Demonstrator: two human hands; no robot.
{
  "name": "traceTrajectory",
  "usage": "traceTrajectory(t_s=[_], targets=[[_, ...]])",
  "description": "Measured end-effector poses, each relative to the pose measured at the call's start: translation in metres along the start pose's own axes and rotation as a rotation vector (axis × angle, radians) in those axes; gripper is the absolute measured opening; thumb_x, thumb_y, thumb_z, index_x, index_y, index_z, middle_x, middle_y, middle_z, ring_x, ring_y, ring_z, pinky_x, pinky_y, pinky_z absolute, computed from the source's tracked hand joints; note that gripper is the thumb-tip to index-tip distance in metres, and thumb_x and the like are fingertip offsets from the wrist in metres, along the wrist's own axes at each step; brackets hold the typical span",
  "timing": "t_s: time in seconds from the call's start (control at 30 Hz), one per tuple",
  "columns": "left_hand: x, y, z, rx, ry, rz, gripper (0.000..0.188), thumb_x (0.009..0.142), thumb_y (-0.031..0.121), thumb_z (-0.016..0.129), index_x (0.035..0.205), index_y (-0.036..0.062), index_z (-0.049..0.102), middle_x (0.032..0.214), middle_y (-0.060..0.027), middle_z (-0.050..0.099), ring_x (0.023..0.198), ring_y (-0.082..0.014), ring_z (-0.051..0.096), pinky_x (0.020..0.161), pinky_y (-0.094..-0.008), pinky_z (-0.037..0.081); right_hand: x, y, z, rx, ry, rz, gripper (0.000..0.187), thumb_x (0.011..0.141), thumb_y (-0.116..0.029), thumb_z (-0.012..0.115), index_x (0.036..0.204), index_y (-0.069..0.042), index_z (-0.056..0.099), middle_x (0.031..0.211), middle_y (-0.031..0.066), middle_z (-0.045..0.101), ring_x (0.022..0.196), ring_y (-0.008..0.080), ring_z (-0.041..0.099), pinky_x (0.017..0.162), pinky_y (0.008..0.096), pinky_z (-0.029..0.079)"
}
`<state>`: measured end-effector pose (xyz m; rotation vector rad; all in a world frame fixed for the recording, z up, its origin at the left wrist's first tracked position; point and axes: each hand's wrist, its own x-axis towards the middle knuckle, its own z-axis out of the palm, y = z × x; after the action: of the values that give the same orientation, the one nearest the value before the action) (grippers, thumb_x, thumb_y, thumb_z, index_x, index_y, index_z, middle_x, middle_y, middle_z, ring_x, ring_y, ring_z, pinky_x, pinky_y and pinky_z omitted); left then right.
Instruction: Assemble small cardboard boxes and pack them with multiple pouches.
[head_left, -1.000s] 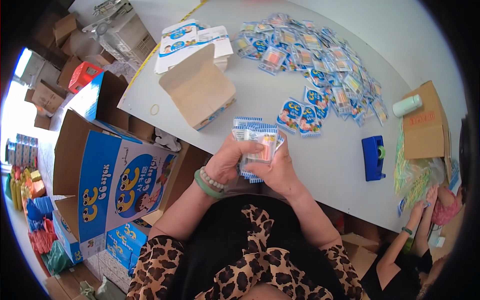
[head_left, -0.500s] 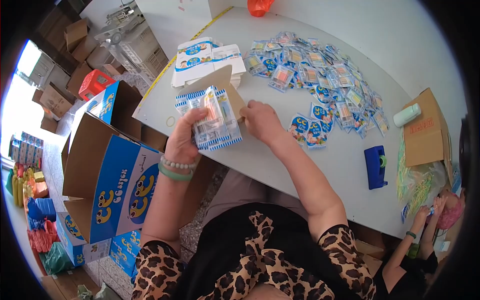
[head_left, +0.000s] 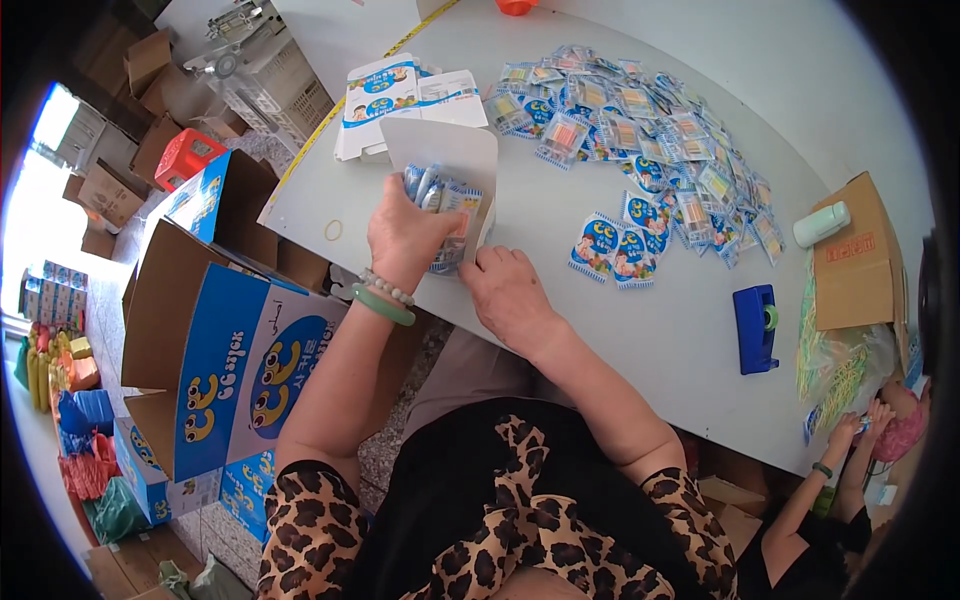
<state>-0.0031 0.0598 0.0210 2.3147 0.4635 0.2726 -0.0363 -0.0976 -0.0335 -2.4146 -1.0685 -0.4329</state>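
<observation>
A small white carton (head_left: 455,145) stands at the near left edge of the table, its flap raised. In my left hand (head_left: 405,230) is a bunch of small blue-and-white sachets (head_left: 455,200), gripped between thumb and fingers at the mouth of the carton. The sachets sit partly inside it; their lower ends are hidden. My right hand (head_left: 510,295) has its fingers curled against the carton's near right side, holding it. Right of the carton lie a few loose sachets (head_left: 595,247), and a large heap of sachets (head_left: 640,120) spreads behind them.
Flat printed cartons (head_left: 380,105) are stacked at the far left. A blue tape dispenser (head_left: 750,330) and a brown box (head_left: 850,270) stand on the right. A big blue shipping box (head_left: 215,370) gapes open on my left. Another person's hands (head_left: 855,425) work at lower right.
My left hand has turned and carried the sachets from in front of the carton into its opening. My right hand has moved nearer, down the carton's side, and the carton flap stands wider.
</observation>
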Motion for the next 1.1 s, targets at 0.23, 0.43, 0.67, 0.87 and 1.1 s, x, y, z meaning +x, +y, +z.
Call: traceTrajectory(t_s=[0.23,0.43,0.67,0.87,1.1], targets=[[0.024,-0.037,0.032,0.069,-0.352,-0.116,0.085,0.051,0.038,0.085,0.112,-0.0116,0.052,0.104,-0.0217,0.066,0.092,-0.0292,0.067,0.082,-0.0338,0.052,0.001,0.001,0.004,0.095,0.001,-0.021,0.010,0.077,-0.004,0.056,0.086,-0.007,0.058,0.086,0.0100,0.052,0.086,0.0268,0.056,0.078,0.0400,0.044],[0.013,-0.016,0.020,0.269,-0.345,-0.134,0.097,0.055,0.046,0.080,0.122,-0.0133,0.044,0.106,-0.0266,0.064,0.100,-0.0325,0.065,0.085,-0.0330,0.051,-0.003,0.008,0.006,0.077,0.004,-0.018,0.006,0.079,-0.005,0.055,0.085,-0.007,0.056,0.088,0.0106,0.054,0.085,0.0268,0.057,0.076,0.0398,0.045],[0.004,-0.014,0.011,0.352,-0.294,-0.166,0.104,0.058,0.055,0.078,0.129,-0.0109,0.038,0.109,-0.0300,0.062,0.104,-0.0369,0.063,0.087,-0.0394,0.050,-0.003,0.008,0.003,0.053,0.001,-0.041,0.009,0.078,-0.005,0.057,0.087,-0.008,0.055,0.084,0.0094,0.055,0.081,0.0262,0.058,0.072,0.0388,0.045],[-0.015,-0.039,0.015,0.309,0.184,0.412,0.059,0.085,0.035,0.064,0.128,-0.0022,0.044,0.114,-0.0199,0.062,0.096,-0.0410,0.062,0.081,-0.0455,0.050,-0.003,0.011,0.000,0.045,-0.001,-0.032,0.014,0.076,-0.004,0.059,0.088,-0.009,0.054,0.080,0.0085,0.054,0.079,0.0257,0.058,0.070,0.0381,0.046],[-0.008,-0.035,0.005,0.433,-0.036,0.338,0.028,0.088,0.022,0.057,0.110,0.0043,0.056,0.105,-0.0143,0.063,0.087,-0.0355,0.064,0.074,-0.0470,0.050,0.000,0.010,0.000,0.048,-0.024,-0.029,0.015,0.075,-0.003,0.059,0.087,-0.009,0.054,0.078,0.0084,0.054,0.078,0.0255,0.059,0.069,0.0378,0.046]])
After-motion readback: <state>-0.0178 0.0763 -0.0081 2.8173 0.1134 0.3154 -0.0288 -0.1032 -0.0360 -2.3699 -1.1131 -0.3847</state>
